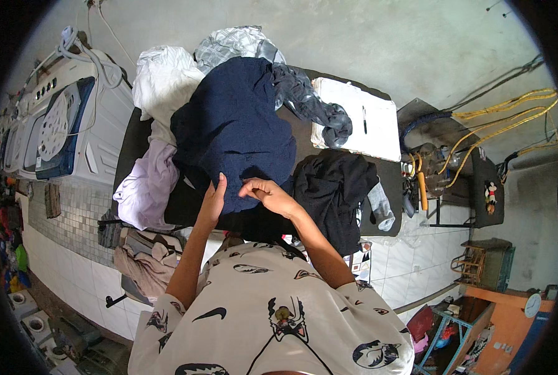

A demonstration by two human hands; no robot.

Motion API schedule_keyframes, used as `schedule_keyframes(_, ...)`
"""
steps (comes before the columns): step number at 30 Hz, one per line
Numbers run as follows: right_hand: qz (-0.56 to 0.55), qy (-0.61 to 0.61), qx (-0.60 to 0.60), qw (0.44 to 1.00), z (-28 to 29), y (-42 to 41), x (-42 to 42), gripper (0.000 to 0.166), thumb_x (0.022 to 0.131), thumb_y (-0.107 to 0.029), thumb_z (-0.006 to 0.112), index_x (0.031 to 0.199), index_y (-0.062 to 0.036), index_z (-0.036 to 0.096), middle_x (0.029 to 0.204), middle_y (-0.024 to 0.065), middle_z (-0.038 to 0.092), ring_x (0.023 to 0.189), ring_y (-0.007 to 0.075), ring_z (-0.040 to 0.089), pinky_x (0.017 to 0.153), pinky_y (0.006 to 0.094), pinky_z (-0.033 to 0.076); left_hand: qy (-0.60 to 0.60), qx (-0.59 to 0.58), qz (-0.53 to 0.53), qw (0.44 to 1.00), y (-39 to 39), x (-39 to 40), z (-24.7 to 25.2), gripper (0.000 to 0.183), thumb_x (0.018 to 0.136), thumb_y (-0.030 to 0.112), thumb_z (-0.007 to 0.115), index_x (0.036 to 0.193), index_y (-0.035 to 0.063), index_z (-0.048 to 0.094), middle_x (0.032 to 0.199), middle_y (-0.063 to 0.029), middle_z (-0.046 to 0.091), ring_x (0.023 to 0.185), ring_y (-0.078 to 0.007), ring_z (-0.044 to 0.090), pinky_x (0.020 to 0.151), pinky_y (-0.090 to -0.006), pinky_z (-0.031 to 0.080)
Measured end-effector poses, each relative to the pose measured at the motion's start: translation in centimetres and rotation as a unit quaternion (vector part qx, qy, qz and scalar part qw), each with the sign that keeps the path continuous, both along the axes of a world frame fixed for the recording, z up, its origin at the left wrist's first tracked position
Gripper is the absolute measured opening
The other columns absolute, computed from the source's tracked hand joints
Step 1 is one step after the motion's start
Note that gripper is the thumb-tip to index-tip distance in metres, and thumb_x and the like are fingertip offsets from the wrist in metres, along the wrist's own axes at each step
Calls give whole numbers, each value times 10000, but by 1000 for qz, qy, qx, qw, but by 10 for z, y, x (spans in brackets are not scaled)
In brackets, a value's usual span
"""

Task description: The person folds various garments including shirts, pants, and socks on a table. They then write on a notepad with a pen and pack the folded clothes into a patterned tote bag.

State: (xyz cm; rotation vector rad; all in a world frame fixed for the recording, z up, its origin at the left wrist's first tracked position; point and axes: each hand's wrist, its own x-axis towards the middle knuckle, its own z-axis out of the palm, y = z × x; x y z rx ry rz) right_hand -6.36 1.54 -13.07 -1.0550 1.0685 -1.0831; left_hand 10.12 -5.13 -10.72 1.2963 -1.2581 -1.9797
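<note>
A large navy blue cloth garment lies bunched across the middle of the dark table in front of me. My left hand is at its near left edge, thumb upward, its other fingers mostly hidden. At the near right part of the same garment is my right hand, with the fingers curled inward. Whether either hand grips the fabric cannot be made out. To the right of my right hand lies a crumpled black garment, partly over the table's near edge. A lavender garment rests left of my left hand.
White clothing, checked grey fabric and a dark grey twisted cloth surround the navy garment. A pen lies on white papers. A grey sock sits at right. A washing machine stands left.
</note>
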Motion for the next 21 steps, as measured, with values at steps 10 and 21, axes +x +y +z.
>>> schedule_keyframes(10, -211, -40, -90, 972, -25, -7, 18, 210, 802, 99, 474, 969, -27, 489, 885, -4, 500, 892, 79, 482, 819, 209, 355, 68, -37, 79, 994, 10, -6, -10, 698, 893, 505, 391, 1268, -80, 325, 1249, -159, 428, 1136, -213, 417, 974, -305, 312)
schedule_keyframes(21, -168, 289, -18, 942, -95, -72, -68, 357, 794, -33, 499, 1150, -11, 495, 1102, 161, 538, 1059, 271, 489, 929, 339, 353, -8, -228, -269, 936, 74, -25, 14, 410, 941, 307, 376, 1209, -1, 422, 1002, -228, 584, 933, -354, 568, 844, -367, 409)
